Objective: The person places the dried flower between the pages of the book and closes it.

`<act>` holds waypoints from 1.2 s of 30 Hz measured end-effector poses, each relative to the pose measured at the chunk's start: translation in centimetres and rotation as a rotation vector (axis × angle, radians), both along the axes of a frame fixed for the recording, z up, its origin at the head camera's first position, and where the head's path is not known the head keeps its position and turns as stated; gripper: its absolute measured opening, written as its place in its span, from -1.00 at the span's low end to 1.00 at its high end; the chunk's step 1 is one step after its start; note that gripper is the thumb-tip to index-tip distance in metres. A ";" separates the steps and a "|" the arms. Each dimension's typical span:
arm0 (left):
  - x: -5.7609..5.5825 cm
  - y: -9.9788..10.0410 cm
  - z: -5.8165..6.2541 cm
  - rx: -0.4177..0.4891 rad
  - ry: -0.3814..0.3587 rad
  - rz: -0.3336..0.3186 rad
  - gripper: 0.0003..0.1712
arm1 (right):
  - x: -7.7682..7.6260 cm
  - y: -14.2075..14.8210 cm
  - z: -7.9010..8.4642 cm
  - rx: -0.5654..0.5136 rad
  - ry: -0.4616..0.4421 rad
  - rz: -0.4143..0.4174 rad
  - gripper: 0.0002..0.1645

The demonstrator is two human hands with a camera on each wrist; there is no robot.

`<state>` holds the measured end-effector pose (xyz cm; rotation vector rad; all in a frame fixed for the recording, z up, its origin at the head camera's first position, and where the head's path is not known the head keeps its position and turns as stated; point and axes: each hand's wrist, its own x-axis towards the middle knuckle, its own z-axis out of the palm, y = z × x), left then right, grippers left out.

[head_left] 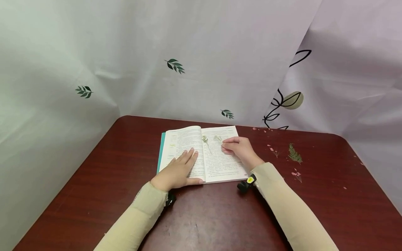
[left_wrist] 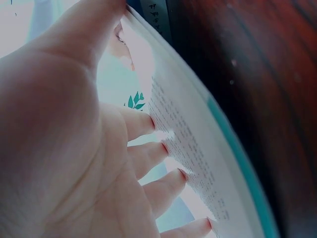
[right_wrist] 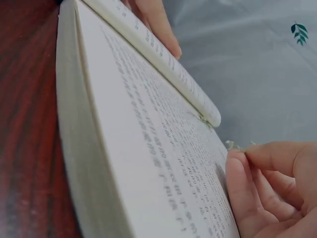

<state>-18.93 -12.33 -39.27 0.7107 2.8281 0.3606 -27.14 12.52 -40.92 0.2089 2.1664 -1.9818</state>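
An open book [head_left: 222,169] with a teal cover edge lies on the table. My left hand [head_left: 178,171] rests on its left page with fingers straight and spread, the thumb along the lower edge near the spine. In the left wrist view, the fingertips [left_wrist: 181,176] touch the printed page. Over the right page, my right hand [head_left: 240,149] pinches a small pale dried flower sprig [head_left: 218,138] between thumb and forefinger. Its pale head [right_wrist: 235,146] pokes out past the fingertips in the right wrist view. Another dried sprig [head_left: 205,140] lies beside the spine on the right page.
To the right of the book, a pressed green fern leaf [head_left: 294,154] lies on the dark red table [head_left: 110,188]. Small pink dried flowers [head_left: 296,174] are scattered around it. A pale backdrop [head_left: 132,62] with leaf prints hangs behind the table.
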 end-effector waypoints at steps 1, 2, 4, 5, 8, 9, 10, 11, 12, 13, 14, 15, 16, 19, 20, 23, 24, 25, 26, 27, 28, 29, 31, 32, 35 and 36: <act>0.0 0.0 0.0 -0.003 -0.001 0.002 0.19 | -0.2 -0.1 0.0 0.009 -0.006 0.000 -0.72; 0.0 0.0 0.0 -0.004 -0.001 0.003 0.19 | -0.3 -0.2 0.0 0.022 -0.011 0.002 -0.72; 0.0 -0.1 0.0 -0.008 -0.001 0.002 0.19 | -0.5 -0.5 0.1 0.055 -0.021 0.004 -0.74; 0.0 -0.1 0.0 -0.008 -0.002 0.001 0.19 | -0.6 -0.5 0.1 0.073 -0.025 0.008 -0.75; 0.0 -0.1 -0.1 -0.007 0.002 -0.002 0.18 | -0.8 -0.7 0.2 0.101 -0.041 0.009 -0.76; 0.0 -0.1 -0.1 -0.007 0.000 -0.002 0.18 | -0.8 -0.7 0.2 0.107 -0.047 0.006 -0.75; 0.0 -0.1 -0.1 -0.006 -0.001 -0.003 0.18 | -0.9 -0.8 0.2 0.114 -0.053 0.004 -0.75; 0.0 -0.1 -0.1 -0.004 -0.002 -0.003 0.18 | -0.9 -0.8 0.3 0.115 -0.061 0.001 -0.75; 0.0 -0.1 -0.1 -0.004 -0.003 -0.003 0.18 | -0.9 -0.9 0.4 0.118 -0.065 -0.001 -0.75; 0.0 -0.1 -0.1 -0.004 -0.004 -0.004 0.18 | -1.0 -0.9 0.4 0.118 -0.070 -0.005 -0.75; -0.1 -0.1 -0.1 -0.005 -0.003 -0.005 0.18 | -1.0 -1.0 0.5 0.119 -0.071 -0.005 -0.74; -0.1 -0.1 -0.1 -0.007 -0.003 -0.006 0.18 | -1.0 -1.1 0.6 0.129 -0.071 -0.004 -0.75; -0.1 -0.1 -0.1 -0.006 -0.002 -0.006 0.18 | -1.0 -1.1 0.7 0.138 -0.070 -0.003 -0.75; -0.1 -0.1 0.0 -0.007 -0.001 -0.006 0.18 | -1.1 -1.3 0.8 0.178 -0.060 0.004 -0.76; -0.1 -0.1 0.0 -0.008 -0.001 -0.006 0.18 | -1.2 -1.4 0.8 0.197 -0.054 0.008 -0.77; -0.1 -0.1 0.0 -0.008 -0.001 -0.006 0.18 | -1.3 -1.5 0.8 0.237 -0.040 0.009 -0.78; -0.1 -0.1 0.0 -0.010 0.001 -0.007 0.18 | -1.3 -1.5 0.8 0.241 -0.037 0.009 -0.78; -0.1 -0.1 -0.1 -0.010 0.002 -0.008 0.19 | -1.3 -1.5 0.7 0.245 -0.033 0.010 -0.78; -0.2 -0.1 -0.1 -0.009 0.004 -0.008 0.19 | -1.3 -1.5 0.7 0.243 -0.031 0.010 -0.79; -0.2 -0.1 -0.2 -0.009 0.005 -0.008 0.19 | -1.3 -1.5 0.7 0.242 -0.029 0.010 -0.79; -0.2 -0.1 -0.2 -0.008 0.006 -0.008 0.19 | -1.3 -1.5 0.7 0.240 -0.031 0.009 -0.79; -0.2 -0.1 -0.3 -0.006 0.008 -0.009 0.19 | -1.3 -1.4 0.7 0.239 -0.032 0.012 -0.78; -0.3 -0.1 -0.3 -0.009 0.007 -0.010 0.19 | -1.3 -1.3 0.7 0.231 -0.037 0.017 -0.78; -0.3 -0.1 -0.3 -0.010 0.007 -0.011 0.19 | -1.3 -1.3 0.6 0.221 -0.040 0.021 -0.77; -0.3 -0.1 -0.3 -0.011 0.006 -0.014 0.19 | -1.2 -1.1 0.5 0.191 -0.051 0.040 -0.76; -0.3 -0.1 -0.3 -0.010 0.005 -0.014 0.19 | -1.1 -1.0 0.5 0.178 -0.052 0.047 -0.76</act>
